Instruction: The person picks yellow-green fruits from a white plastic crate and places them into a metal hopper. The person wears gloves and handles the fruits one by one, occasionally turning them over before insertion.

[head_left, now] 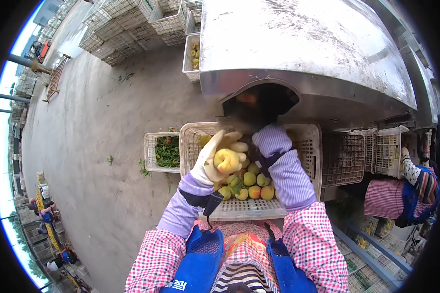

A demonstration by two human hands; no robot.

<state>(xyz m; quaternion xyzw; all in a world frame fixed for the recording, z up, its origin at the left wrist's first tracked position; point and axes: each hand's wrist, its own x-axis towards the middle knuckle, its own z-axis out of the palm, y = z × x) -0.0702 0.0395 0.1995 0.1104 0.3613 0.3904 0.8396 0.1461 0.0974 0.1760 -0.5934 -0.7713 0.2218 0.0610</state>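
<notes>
My left hand [211,157], in a pale glove, is closed around a yellow peach [227,161] and holds it above the left part of a white plastic crate [244,213]. Several green, yellow and reddish peaches [254,179] lie in that crate below my hands. My right hand [259,118] reaches over the crate's far rim to the arched dark opening [266,100] of a metal machine [303,44]. Motion blur and shadow hide its fingers, so what it holds, if anything, does not show. An orange blur appears inside the opening.
Left of the crate stands a smaller white crate [147,151] of green leaves. A crate of yellow fruit [191,73] is beside the machine, with stacked crates [117,29] behind. At right, more crates [344,155] and a person [408,193] are close by.
</notes>
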